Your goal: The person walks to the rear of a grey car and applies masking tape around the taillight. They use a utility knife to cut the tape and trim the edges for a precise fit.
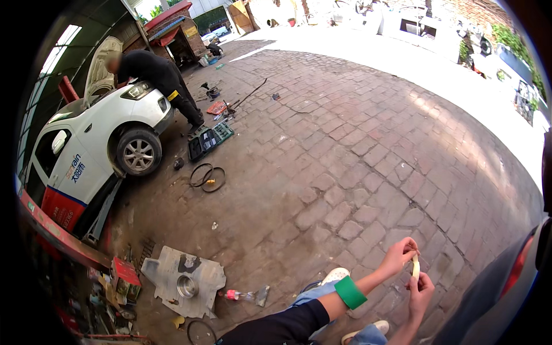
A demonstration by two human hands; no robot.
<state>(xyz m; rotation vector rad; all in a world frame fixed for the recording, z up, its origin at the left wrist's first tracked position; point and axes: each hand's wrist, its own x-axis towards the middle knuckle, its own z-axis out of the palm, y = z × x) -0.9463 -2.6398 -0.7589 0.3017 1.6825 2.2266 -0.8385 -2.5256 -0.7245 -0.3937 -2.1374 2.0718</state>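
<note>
I hold a short, pale strip [416, 268] between my two hands at the near right of the scene, over the brick paving [368, 172]. My left hand [399, 257] pinches its far end with the fingertips, and my right hand [421, 294] grips its near end between thumb and fingers, so the hands sit close to each other with the strip bridging them. A wide green band [350, 292] circles my left forearm, beyond the dark sleeve [287, 325] that ends about the elbow. Below my arms I see my light shoes [336, 275] and blue trouser legs [310, 295]. To the near left, a flat grey sheet [163, 269] lies on the ground with a round metal dish [187, 286] on it, and a bottle with a red label [232, 295] lies just right of the sheet. Left of the sheet is a red box [125, 271] among clutter. Farther off on the left stands a white car [103, 135] with its hood [101, 66] raised, and a person in dark clothes [146, 68] bends over its front. Near that person's feet an opened tool case [210, 140] lies on the paving, with dark looped belts [215, 186] on the nearer side of it.
</note>
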